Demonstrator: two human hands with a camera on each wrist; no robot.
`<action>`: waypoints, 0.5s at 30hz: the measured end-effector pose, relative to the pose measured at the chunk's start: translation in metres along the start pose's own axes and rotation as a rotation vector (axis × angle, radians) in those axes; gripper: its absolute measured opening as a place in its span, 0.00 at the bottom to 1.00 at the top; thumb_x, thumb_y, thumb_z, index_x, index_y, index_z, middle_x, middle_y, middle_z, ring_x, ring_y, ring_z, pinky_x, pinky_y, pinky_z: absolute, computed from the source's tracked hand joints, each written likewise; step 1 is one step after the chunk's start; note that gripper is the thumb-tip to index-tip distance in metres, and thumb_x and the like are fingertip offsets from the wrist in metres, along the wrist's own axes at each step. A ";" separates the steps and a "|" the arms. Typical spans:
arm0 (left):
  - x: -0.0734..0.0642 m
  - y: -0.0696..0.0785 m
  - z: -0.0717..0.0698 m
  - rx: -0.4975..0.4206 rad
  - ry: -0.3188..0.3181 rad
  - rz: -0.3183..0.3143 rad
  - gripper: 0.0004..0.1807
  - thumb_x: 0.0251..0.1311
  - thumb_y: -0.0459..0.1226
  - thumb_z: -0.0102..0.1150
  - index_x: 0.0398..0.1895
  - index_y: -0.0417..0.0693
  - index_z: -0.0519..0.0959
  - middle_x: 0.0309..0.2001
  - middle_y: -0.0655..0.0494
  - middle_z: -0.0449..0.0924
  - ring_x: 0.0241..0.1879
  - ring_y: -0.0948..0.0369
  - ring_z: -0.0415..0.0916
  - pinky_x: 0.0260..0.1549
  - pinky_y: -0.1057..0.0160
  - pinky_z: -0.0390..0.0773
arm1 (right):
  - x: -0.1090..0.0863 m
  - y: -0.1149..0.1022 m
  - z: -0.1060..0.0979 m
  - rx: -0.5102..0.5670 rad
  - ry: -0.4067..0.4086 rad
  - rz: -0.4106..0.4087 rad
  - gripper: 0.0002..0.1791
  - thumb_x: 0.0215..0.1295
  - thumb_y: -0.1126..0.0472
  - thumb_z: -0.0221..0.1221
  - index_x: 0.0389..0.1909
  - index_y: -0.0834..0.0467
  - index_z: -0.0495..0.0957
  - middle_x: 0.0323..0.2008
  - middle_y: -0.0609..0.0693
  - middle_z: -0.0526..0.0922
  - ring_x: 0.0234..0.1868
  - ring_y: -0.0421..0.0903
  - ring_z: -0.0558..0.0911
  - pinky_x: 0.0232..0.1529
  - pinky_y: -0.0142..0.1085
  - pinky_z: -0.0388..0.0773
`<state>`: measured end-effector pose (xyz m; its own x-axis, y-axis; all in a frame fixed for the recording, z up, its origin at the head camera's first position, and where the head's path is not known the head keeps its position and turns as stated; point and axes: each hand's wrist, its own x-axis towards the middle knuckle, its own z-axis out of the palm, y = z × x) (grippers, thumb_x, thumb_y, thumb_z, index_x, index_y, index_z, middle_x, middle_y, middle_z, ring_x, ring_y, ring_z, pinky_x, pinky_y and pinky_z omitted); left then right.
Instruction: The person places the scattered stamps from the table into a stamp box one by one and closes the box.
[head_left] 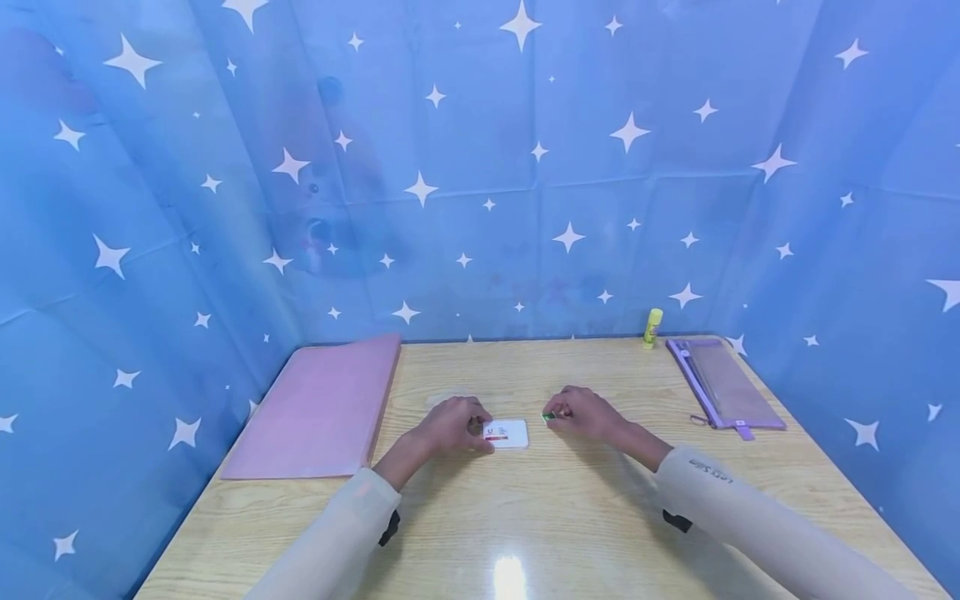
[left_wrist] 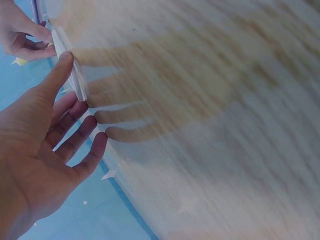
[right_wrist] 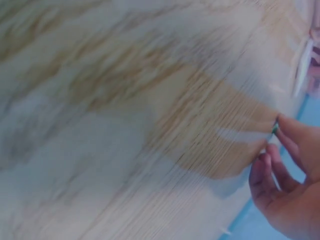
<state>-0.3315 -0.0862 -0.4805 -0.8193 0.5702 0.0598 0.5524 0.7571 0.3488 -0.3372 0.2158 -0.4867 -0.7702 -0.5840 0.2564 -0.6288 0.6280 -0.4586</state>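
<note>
A white card point(head_left: 509, 433) with red and green print lies flat on the wooden table point(head_left: 525, 533), near the middle. My left hand point(head_left: 468, 429) rests at its left edge. In the left wrist view the left hand point(left_wrist: 82, 100) has straight, spread fingers, and one fingertip point(left_wrist: 65, 57) touches the card's edge point(left_wrist: 76, 80). My right hand point(head_left: 558, 414) is just right of the card and pinches a small green object point(head_left: 550, 415). The right wrist view shows that green object point(right_wrist: 274, 128) between the fingertips point(right_wrist: 285, 125); it is too small and blurred to identify.
A pink folder point(head_left: 318, 408) lies along the table's left side. At the back right a yellow glue stick point(head_left: 652, 327) stands upright, with a purple mesh pencil pouch point(head_left: 723, 383) beside it. Blue star-patterned cloth point(head_left: 480, 167) walls in the table on three sides.
</note>
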 end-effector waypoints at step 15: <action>-0.002 0.002 -0.003 -0.007 0.002 0.011 0.28 0.53 0.50 0.80 0.55 0.48 0.87 0.52 0.56 0.85 0.44 0.62 0.77 0.45 0.64 0.76 | -0.001 -0.005 0.001 0.005 -0.009 0.058 0.07 0.65 0.64 0.70 0.42 0.62 0.88 0.29 0.45 0.81 0.34 0.41 0.78 0.36 0.35 0.77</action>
<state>-0.3294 -0.0865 -0.4771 -0.8135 0.5779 0.0653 0.5602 0.7484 0.3551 -0.3334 0.2122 -0.4857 -0.8041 -0.5517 0.2214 -0.5829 0.6583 -0.4764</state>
